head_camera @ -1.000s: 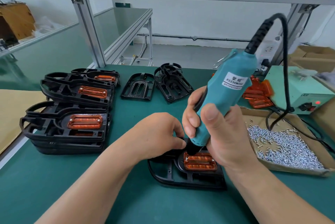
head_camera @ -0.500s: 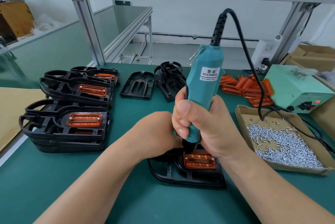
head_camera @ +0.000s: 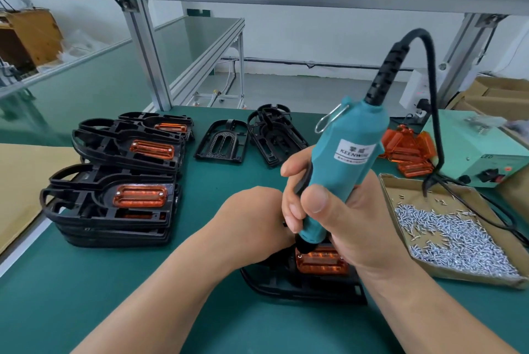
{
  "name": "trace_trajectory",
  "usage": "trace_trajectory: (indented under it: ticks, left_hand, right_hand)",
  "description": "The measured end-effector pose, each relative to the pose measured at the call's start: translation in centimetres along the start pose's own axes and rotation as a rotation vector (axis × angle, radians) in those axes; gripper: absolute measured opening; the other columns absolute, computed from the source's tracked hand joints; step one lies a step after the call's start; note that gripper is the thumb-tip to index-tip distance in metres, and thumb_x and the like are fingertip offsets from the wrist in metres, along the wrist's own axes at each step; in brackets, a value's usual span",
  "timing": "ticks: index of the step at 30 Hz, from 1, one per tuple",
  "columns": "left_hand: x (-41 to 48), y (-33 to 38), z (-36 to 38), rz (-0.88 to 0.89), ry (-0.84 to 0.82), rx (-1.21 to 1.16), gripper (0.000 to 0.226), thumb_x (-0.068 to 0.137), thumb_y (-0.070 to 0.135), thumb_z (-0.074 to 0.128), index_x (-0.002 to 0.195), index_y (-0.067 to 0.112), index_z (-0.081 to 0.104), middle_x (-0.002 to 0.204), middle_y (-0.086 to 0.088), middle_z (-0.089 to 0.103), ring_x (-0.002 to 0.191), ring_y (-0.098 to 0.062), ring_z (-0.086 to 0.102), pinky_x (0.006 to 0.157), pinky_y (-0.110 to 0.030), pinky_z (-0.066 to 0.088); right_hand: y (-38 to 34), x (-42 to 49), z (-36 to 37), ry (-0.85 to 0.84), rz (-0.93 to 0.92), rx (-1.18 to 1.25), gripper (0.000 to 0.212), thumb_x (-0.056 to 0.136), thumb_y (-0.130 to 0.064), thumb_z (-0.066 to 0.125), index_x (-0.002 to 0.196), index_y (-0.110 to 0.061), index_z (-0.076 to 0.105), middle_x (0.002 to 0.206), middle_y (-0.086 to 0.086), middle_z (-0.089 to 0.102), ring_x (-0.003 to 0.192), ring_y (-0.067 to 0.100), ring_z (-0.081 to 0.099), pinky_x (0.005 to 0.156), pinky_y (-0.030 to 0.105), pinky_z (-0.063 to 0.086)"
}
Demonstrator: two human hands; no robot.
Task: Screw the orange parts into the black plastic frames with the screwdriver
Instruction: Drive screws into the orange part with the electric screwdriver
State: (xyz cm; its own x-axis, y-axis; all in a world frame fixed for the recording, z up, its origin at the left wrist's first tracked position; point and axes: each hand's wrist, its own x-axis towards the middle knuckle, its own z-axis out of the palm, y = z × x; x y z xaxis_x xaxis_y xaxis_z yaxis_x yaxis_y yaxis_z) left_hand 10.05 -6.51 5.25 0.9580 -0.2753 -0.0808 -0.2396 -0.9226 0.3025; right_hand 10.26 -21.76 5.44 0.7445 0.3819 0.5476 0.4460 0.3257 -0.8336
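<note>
My right hand (head_camera: 337, 219) grips a teal electric screwdriver (head_camera: 343, 164), tilted, its black tip down at the left end of an orange part (head_camera: 320, 263). That part sits in a black plastic frame (head_camera: 289, 287) lying on the green mat in front of me. My left hand (head_camera: 252, 222) rests curled on the frame's far left side, its fingertips hidden behind the tool. Stacks of black frames with orange parts (head_camera: 120, 181) stand at the left. Loose orange parts (head_camera: 406, 150) lie at the back right.
A cardboard tray of small silver screws (head_camera: 446, 227) lies at the right. Behind it stands a green power box (head_camera: 475, 153) with the tool's black cable (head_camera: 429, 95) arching to it. Two bare black frames (head_camera: 249, 138) lie at the back. Aluminium posts rise behind.
The screwdriver has swung from leaning right to nearly upright and back to a slight rightward tilt. Its tip stays at the orange part's left end. My left hand has hardly moved.
</note>
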Motion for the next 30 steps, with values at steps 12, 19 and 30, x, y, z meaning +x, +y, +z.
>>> trace_trajectory:
  ticks: [12, 19, 30]
  left_hand:
    - [0.2, -0.5, 0.4, 0.15, 0.053, 0.045, 0.022, 0.087, 0.045, 0.062, 0.096, 0.027, 0.069, 0.07, 0.007, 0.056, 0.074, -0.017, 0.057, 0.061, -0.031, 0.047]
    - [0.1, -1.0, 0.4, 0.183, 0.022, -0.01, 0.022, 0.092, 0.044, 0.06, 0.102, 0.026, 0.069, 0.074, 0.01, 0.057, 0.082, -0.014, 0.059, 0.065, -0.031, 0.047]
    - [-0.1, -1.1, -0.5, 0.186, 0.05, 0.089, 0.025, 0.095, 0.044, 0.061, 0.111, 0.029, 0.072, 0.067, 0.014, 0.048, 0.087, -0.014, 0.059, 0.068, -0.031, 0.043]
  right_hand:
    - [-0.5, 0.7, -2.5, 0.223, 0.065, 0.323, 0.018, 0.09, -0.027, 0.073, 0.101, -0.016, 0.065, 0.067, 0.005, 0.05, 0.053, 0.021, 0.05, 0.055, 0.028, 0.045]
    - [-0.6, 0.9, -5.2, 0.424, -0.01, 0.348, 0.014, 0.101, -0.028, 0.053, 0.097, -0.019, 0.063, 0.068, -0.001, 0.047, 0.057, 0.015, 0.047, 0.055, 0.026, 0.043]
    - [1.2, 0.6, -8.1, 0.775, 0.054, 0.468, 0.017, 0.104, -0.028, 0.052, 0.091, -0.017, 0.057, 0.071, -0.002, 0.045, 0.062, 0.013, 0.046, 0.058, 0.023, 0.041]
